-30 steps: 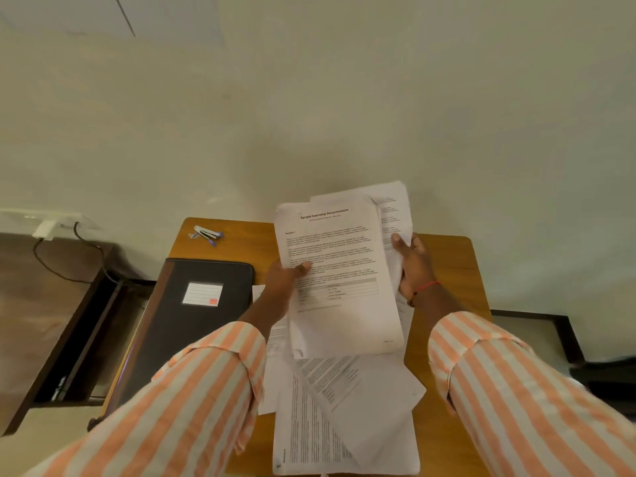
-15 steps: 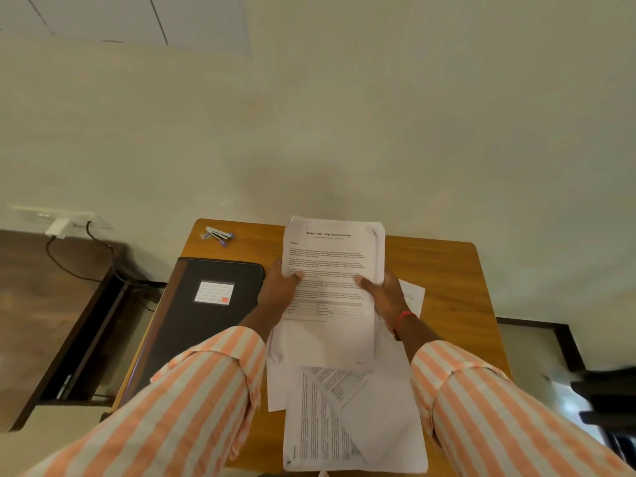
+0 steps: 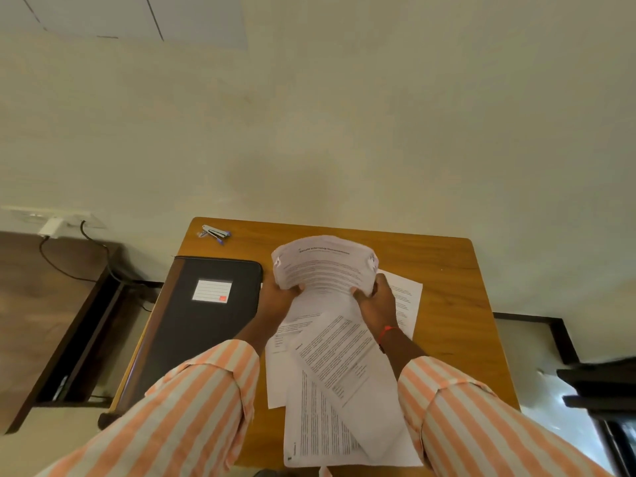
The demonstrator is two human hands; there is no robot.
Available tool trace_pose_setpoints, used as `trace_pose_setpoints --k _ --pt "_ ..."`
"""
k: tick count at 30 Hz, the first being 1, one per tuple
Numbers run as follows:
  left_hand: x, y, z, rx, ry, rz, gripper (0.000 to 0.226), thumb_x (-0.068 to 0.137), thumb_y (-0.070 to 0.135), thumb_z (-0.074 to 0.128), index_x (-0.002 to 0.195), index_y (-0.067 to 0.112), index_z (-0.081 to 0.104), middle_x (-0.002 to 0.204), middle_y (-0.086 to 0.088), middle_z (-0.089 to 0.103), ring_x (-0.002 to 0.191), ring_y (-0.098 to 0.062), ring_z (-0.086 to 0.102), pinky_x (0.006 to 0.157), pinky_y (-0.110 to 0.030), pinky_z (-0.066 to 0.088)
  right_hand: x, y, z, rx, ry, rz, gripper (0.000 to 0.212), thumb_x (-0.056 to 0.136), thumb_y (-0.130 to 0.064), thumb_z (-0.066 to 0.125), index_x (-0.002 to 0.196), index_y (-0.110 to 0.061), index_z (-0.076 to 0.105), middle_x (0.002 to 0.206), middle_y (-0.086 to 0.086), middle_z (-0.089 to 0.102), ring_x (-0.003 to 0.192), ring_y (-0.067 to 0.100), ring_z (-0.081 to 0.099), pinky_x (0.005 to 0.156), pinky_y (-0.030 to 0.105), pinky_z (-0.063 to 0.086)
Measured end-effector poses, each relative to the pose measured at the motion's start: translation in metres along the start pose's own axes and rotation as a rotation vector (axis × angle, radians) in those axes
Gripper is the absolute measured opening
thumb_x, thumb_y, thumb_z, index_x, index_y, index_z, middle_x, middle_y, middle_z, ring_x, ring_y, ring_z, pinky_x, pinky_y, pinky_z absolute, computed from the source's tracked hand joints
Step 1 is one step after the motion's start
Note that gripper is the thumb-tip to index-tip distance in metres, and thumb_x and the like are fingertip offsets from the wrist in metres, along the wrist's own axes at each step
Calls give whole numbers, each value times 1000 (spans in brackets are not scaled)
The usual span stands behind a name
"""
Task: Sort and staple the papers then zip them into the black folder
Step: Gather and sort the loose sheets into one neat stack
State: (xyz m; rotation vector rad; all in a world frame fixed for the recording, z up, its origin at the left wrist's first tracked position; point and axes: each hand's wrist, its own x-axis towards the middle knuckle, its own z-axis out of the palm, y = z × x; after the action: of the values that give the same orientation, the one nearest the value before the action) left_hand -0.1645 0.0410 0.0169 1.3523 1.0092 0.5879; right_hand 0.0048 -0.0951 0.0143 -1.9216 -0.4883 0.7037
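Papers lower now, between both hands

This looks like a plain office or study room. A small wooden counter stands against a bare cream wall, carrying printed papers, a black folder and a stapler. At far left is a wall socket with a cable.

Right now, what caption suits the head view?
Left hand and right hand hold curved paper stack above loose sheets beside black folder.
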Motion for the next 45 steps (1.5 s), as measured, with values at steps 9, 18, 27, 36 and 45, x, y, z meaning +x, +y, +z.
trace_pose_setpoints --k 9,18,27,36,45 --pt "-6 -11 10 83 13 -72 23 97 17 66 113 33 60 108 4 69 106 -19 66 90 -42 58 3 4 7 -132 -122 4 33 94 -20 62 126 -18 55 113 5 67 104 25 63 89 43 55" --pt "0 0 4 161 128 -84 35 99 25 64 133 16 60 121 1 69 105 -19 66 85 -37 57 2 4 7 -154 -167 3 30 94 -16 61 124 -14 54 110 -1 62 97 18 59 81 31 46" --pt "-20 -37 -15 321 38 -239 25 100 17 61 123 27 60 113 7 69 103 -22 70 87 -43 60 0 42 4 -270 -374 137 38 89 -26 71 122 -14 57 120 0 65 107 21 61 88 36 51" --pt "-31 -62 -11 249 41 -344 30 99 16 63 128 23 60 112 6 69 103 -23 68 74 -33 56 6 72 -4 -168 -337 336 19 92 -23 68 104 -13 57 106 10 68 91 30 70 72 46 63" --pt "-22 -64 4 166 -1 -420 32 100 7 59 129 18 59 120 -1 68 107 -27 65 84 -42 54 12 84 -4 -156 -407 306 10 91 -10 68 93 -8 58 100 12 73 89 29 73 72 50 62"
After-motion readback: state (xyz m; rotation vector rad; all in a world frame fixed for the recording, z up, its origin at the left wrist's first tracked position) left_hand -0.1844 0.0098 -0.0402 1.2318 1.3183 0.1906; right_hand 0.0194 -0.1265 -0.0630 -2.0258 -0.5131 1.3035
